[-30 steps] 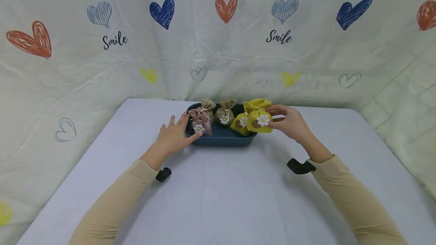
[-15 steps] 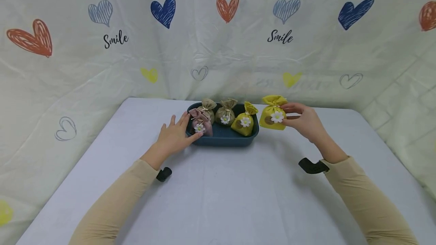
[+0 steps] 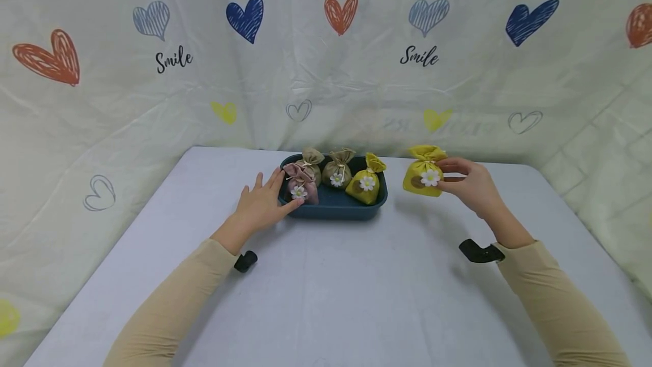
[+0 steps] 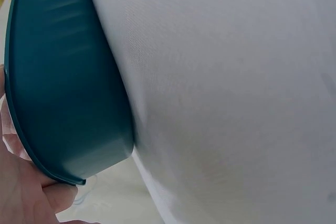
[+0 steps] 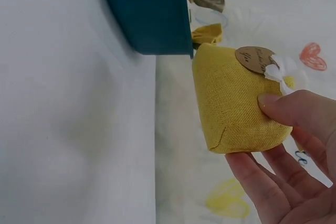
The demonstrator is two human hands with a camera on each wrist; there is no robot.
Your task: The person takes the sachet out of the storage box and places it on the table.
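Note:
My right hand holds a yellow drawstring pouch between thumb and fingers, above the table to the right of a dark teal tray. The pouch carries a white flower and a round brown tag. At the tray's left end my left hand rests with fingers spread, the thumb over the front rim beside a pink pouch. Behind the pink one sits a brownish pouch, with another brownish pouch in the middle. A second yellow pouch leans at the tray's right end.
The tray stands near the back edge of a table with a white cover. Behind it hangs a pale backdrop printed with hearts and "Smile" lettering. Dark wrist-camera mounts show at both sleeves.
My right hand has carried the yellow pouch rightward, from over the tray's right end to beyond its rim. The yellow pouch in the tray now shows fully. My left hand stays put.

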